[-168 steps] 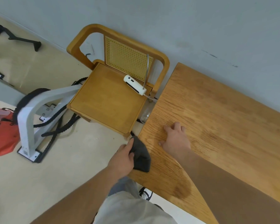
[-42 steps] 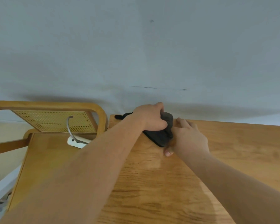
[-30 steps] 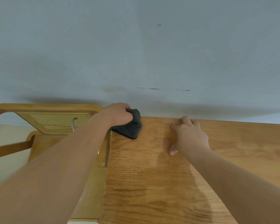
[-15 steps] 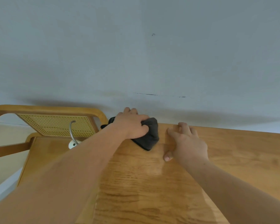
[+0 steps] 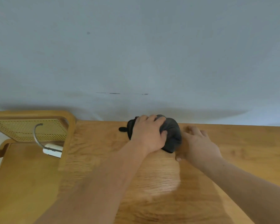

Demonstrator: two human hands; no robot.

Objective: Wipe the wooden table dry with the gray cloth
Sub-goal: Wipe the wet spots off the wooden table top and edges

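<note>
The gray cloth (image 5: 171, 135) is bunched into a dark wad at the far edge of the wooden table (image 5: 241, 143), close to the wall. My left hand (image 5: 148, 135) presses down on the cloth and grips it, covering its left half. My right hand (image 5: 199, 144) lies flat on the tabletop just right of the cloth, fingers spread, its thumb side touching the cloth's edge. A glossy patch shows on the wood in front of my hands.
A wooden chair (image 5: 23, 167) with a cane back stands against the table's left side. On its seat lies a white device (image 5: 52, 151) with a curved grey cable. A pale wall (image 5: 136, 54) runs directly behind the table.
My left hand has slid the cloth to the right along the far edge, from the table's left corner up against my right hand. My right hand stayed flat on the wood.
</note>
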